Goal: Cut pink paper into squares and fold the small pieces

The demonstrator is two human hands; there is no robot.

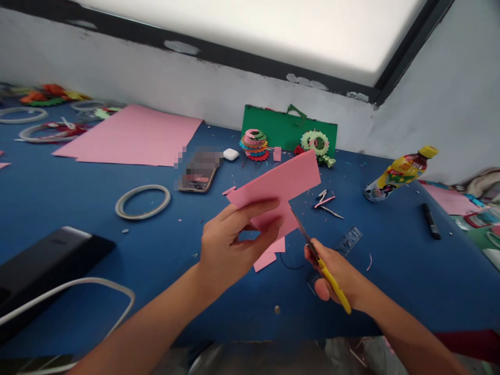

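Note:
My left hand [234, 242] pinches a pink sheet of paper [285, 182] above the blue table [78, 192], thumb under it and fingers on top. My right hand [339, 278] grips yellow-handled scissors [320, 260]. Their blades point up and left into the paper's lower right edge. A cut pink piece [269, 255] lies on the table just under the held sheet. A clear ruler [347, 240] lies beside my right hand.
A large pink sheet [133, 135], a tape ring [142, 202], a phone [199, 174] and a white earbud case [230, 154] lie to the left. Green card [289, 127] with paper rosettes [254, 144] leans on the wall. A bottle [402, 172] and marker [430, 221] lie right. A black box [47, 265] sits near left.

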